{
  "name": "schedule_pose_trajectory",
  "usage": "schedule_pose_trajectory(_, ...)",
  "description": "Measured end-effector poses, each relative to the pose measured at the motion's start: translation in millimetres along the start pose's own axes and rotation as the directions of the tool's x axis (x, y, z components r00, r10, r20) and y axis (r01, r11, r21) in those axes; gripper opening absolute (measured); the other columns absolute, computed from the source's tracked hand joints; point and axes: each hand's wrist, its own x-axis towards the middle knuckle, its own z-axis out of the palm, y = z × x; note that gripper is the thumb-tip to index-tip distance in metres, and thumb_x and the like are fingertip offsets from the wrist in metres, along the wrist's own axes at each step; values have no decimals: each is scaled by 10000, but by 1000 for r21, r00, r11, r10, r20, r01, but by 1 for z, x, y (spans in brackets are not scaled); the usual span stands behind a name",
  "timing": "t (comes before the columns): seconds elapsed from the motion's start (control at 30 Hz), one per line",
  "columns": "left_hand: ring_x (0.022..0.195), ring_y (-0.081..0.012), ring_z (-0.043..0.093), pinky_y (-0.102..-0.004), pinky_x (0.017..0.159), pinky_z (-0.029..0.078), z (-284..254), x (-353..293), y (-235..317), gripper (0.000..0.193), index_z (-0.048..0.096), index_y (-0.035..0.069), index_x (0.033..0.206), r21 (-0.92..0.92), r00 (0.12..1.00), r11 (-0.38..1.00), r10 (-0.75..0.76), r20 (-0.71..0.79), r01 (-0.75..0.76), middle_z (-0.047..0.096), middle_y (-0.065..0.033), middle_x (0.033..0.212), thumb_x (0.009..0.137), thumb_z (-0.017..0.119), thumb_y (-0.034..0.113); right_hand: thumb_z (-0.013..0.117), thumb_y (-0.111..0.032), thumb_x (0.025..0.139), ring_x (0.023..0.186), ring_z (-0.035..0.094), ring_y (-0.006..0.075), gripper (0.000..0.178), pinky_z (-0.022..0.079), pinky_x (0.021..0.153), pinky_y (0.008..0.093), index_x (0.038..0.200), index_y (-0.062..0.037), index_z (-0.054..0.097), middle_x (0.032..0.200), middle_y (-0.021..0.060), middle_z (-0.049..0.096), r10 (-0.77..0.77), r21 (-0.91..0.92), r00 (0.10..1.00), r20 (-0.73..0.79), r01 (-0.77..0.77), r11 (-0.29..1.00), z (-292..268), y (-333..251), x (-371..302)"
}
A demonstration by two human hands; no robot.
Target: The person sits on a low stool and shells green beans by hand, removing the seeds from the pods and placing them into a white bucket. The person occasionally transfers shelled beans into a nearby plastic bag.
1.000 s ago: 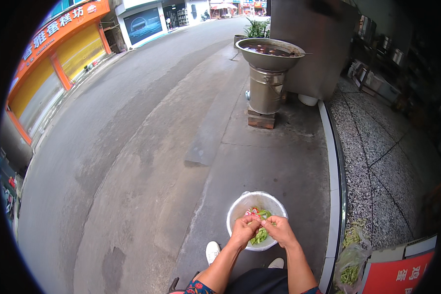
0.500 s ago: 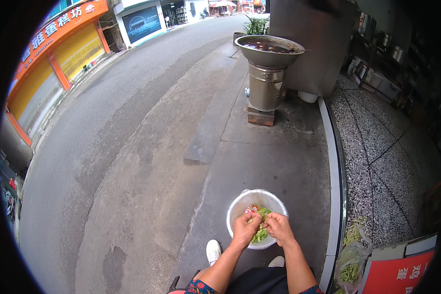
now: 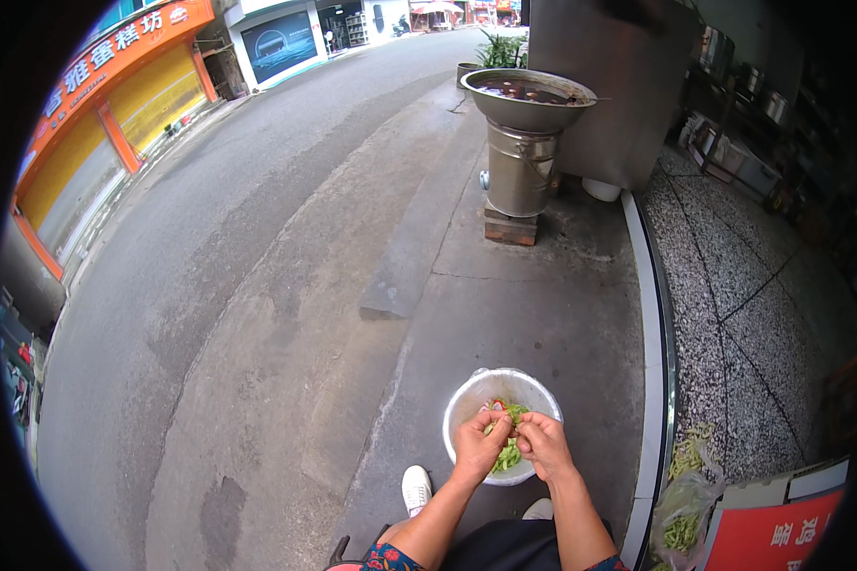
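A whitish bucket (image 3: 457, 419) stands on the pavement between my feet, with short green bean pieces (image 3: 507, 457) and a bit of red and white in the bottom. Over it my left hand (image 3: 478, 443) and my right hand (image 3: 543, 445) meet almost fingertip to fingertip. Both are closed in a pinch, thumbs against forefingers. What lies between them seems to be a green bean, mostly covered by the fingers. To my right, a clear plastic bag (image 3: 684, 504) holds long thin green beans, and a loose pale green heap (image 3: 692, 452) lies just beyond it.
A wide metal basin (image 3: 533, 114) of dark liquid sits on a metal stove (image 3: 521, 171) raised on bricks (image 3: 510, 228). A raised sill (image 3: 649, 333) runs along my right, beside a speckled floor (image 3: 705, 285). A red sign (image 3: 771, 528) stands at lower right; the road (image 3: 257, 190) lies left.
My fingertips have shifted slightly, and the two hands stay close together over the bucket. The whole view has moved a little; nothing else differs visibly.
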Motion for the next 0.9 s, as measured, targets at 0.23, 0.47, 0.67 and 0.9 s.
schedule_pose_trajectory(0.23,572,-34,487,-189,505,383,-4,0,2,185,675,-3,872,89,998,996,26,-51,-21,592,9,680,860,654,180,484,-15,830,516,415,21,116,276,394,163,904,14,568,762,55,580,17,-28,1000,-20,-17,999,-5,2,2)
schedule_pose_trajectory(0.47,582,-60,510,-204,499,396,-23,8,10,152,656,3,872,246,999,969,-37,0,36,586,9,667,814,683,142,456,-73,868,546,439,65,101,283,390,175,839,-7,526,755,69,531,-58,272,998,33,47,961,-13,-25,-5)
schedule_pose_trajectory(0.67,927,-232,631,-286,738,560,-40,23,3,300,500,-51,1186,-826,904,403,-331,271,395,585,-196,1115,940,458,115,471,-94,872,487,411,53,226,269,347,161,1081,-12,493,767,48,511,-80,406,952,297,-50,912,-17,-21,-8)
schedule_pose_trajectory(0.9,1273,-412,358,-512,1071,320,-26,16,15,451,417,-67,1259,-900,932,254,-175,316,353,377,-271,1348,984,320,277,590,-124,861,629,493,68,191,355,462,163,966,31,626,751,16,567,-88,87,960,266,67,994,-1,-24,-13)
